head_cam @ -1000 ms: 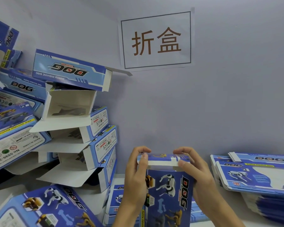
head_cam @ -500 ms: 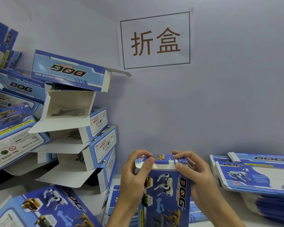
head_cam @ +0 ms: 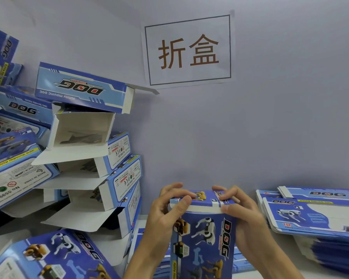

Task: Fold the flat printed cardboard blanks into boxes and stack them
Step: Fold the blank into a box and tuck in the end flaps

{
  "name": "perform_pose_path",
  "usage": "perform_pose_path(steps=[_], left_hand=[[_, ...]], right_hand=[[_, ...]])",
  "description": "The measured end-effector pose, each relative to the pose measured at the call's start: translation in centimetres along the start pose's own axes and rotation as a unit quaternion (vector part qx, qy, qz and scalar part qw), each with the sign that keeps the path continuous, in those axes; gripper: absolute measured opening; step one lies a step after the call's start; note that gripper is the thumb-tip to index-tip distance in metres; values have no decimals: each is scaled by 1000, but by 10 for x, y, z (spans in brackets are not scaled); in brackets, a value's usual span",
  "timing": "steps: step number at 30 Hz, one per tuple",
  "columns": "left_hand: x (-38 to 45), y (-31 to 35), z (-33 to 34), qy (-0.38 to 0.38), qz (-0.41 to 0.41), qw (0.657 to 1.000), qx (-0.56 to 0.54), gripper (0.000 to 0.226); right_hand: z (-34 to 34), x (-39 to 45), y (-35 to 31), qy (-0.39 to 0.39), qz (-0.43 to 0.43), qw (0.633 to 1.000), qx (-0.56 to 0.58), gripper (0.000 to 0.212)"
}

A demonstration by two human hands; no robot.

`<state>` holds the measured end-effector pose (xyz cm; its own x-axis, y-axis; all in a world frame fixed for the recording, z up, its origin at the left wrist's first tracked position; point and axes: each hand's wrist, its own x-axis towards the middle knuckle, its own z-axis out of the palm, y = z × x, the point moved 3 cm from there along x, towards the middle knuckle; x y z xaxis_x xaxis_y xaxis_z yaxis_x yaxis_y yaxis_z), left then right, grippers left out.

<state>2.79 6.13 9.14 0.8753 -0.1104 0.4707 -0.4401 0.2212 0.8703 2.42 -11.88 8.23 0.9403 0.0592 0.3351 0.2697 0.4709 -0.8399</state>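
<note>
Closing top flap of upright box [head_cam: 204,238]: left hand [head_cam: 165,216] and right hand [head_cam: 242,216] grip its top edge. Next: tuck flap, then stack.

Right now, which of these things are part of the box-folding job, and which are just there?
Part of the job:
- box being folded, held by left hand and right hand
- stack of flat blanks
- pile of folded boxes

Just there:
- paper sign on the wall
</note>
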Motion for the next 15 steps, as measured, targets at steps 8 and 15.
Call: perform_pose_path(steps=[8, 15], left_hand=[[-3, 2, 3, -32, 4, 999, -3, 52], [-2, -2, -2, -14, -2, 1000, -13, 40]], right_hand=[[-2, -5, -4, -21, 35, 999, 36, 9], [3, -5, -4, -38, 43, 998, 23, 9]])
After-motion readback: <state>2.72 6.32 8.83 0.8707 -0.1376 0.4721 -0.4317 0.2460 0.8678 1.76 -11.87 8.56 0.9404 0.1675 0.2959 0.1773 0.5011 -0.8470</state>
